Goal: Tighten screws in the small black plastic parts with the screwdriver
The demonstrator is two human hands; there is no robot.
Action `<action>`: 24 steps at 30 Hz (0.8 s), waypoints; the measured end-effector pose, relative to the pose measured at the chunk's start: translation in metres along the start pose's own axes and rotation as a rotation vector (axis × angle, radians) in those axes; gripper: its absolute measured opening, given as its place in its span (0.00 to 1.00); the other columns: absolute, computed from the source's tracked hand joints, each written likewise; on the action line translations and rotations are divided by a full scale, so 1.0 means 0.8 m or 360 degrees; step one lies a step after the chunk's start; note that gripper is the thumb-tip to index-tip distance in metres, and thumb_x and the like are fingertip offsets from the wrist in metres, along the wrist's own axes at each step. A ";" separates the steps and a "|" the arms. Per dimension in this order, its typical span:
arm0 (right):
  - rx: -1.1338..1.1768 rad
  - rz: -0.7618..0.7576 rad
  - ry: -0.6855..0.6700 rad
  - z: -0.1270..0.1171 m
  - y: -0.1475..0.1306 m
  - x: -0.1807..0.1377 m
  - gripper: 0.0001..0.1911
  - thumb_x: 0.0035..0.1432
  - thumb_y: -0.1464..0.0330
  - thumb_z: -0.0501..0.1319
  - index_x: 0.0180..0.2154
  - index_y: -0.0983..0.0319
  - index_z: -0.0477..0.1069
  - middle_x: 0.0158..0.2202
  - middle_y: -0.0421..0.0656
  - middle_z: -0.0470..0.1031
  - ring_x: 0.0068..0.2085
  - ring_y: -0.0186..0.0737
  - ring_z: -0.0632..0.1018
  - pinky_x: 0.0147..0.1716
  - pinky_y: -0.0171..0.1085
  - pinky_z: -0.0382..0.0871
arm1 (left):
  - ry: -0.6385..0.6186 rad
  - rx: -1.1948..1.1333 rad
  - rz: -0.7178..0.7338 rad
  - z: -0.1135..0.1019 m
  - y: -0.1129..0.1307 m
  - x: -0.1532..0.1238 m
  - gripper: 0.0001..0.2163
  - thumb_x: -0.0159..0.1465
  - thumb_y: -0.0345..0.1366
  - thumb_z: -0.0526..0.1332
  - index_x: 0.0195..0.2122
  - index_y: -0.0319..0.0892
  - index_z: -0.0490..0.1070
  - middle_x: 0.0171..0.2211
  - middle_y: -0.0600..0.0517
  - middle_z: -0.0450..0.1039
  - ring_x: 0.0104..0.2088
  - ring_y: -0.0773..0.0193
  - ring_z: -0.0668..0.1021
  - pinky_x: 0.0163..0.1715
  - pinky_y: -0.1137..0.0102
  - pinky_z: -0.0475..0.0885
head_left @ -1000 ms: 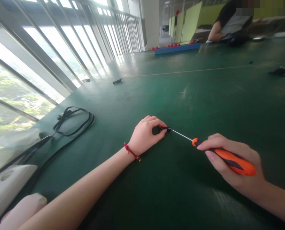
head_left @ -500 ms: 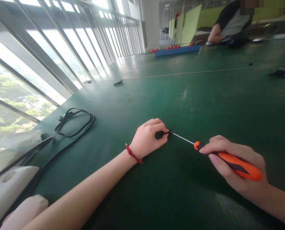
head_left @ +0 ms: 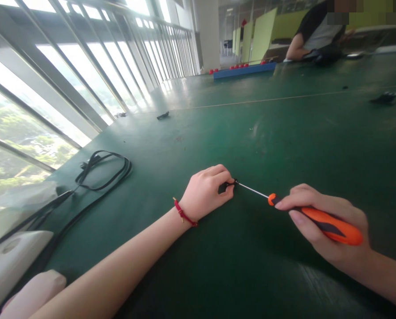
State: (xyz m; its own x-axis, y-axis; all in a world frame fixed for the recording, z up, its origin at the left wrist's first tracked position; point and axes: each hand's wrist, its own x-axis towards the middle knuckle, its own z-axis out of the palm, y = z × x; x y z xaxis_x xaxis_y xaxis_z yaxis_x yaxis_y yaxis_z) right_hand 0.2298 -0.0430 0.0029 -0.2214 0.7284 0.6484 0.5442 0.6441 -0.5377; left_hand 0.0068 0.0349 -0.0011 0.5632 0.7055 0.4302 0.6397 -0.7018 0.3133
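Note:
My left hand (head_left: 207, 188), with a red cord bracelet (head_left: 183, 213) at the wrist, rests on the green tabletop (head_left: 198, 141). Its thumb and forefinger pinch a small black part (head_left: 230, 183), mostly hidden by the fingers. My right hand (head_left: 331, 221) is closed around the orange and dark handle of a screwdriver (head_left: 331, 225). The thin metal shaft points left, and its tip meets the black part at my left fingertips. Exactly how the tip sits in the part is too small to tell.
A looped black cable (head_left: 104, 170) lies at left, near a white object (head_left: 16, 259). Small black pieces (head_left: 162, 115) (head_left: 384, 98) lie farther back. A blue bar with red knobs (head_left: 244, 71) stands at the far side. Another person (head_left: 312, 33) sits back right; railings line the left.
Both hands keep their grips, and the screwdriver tip stays at the black part. The screwdriver handle and right hand have shifted very slightly left and up; the whole view has also shifted a little.

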 end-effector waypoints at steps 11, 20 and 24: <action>0.0008 0.0041 0.0015 -0.001 0.001 0.000 0.07 0.57 0.71 0.58 0.38 0.56 0.72 0.32 0.38 0.76 0.29 0.33 0.77 0.26 0.33 0.70 | -0.0005 0.0242 0.0210 0.000 0.003 0.000 0.07 0.62 0.31 0.55 0.31 0.39 0.72 0.34 0.50 0.75 0.34 0.65 0.76 0.34 0.72 0.72; 0.0050 0.0154 0.0131 0.003 -0.005 0.000 0.14 0.52 0.73 0.62 0.41 0.55 0.66 0.27 0.37 0.68 0.27 0.34 0.74 0.22 0.34 0.69 | 0.0007 0.0306 0.0201 0.001 0.002 -0.001 0.07 0.62 0.31 0.54 0.30 0.40 0.72 0.33 0.51 0.74 0.33 0.66 0.76 0.33 0.73 0.71; -0.0033 0.0048 0.0338 0.003 -0.003 0.000 0.16 0.49 0.74 0.63 0.42 0.57 0.67 0.35 0.40 0.68 0.31 0.34 0.75 0.26 0.33 0.72 | 0.0031 0.0347 0.0214 0.001 0.002 0.000 0.07 0.62 0.31 0.55 0.30 0.40 0.71 0.32 0.52 0.74 0.32 0.66 0.75 0.33 0.72 0.70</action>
State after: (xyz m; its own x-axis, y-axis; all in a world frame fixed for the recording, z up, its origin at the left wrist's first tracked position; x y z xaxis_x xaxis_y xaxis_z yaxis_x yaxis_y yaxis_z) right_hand 0.2261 -0.0441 0.0028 -0.0304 0.6804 0.7322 0.5649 0.6160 -0.5490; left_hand 0.0082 0.0339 -0.0013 0.6420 0.6035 0.4728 0.6585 -0.7499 0.0631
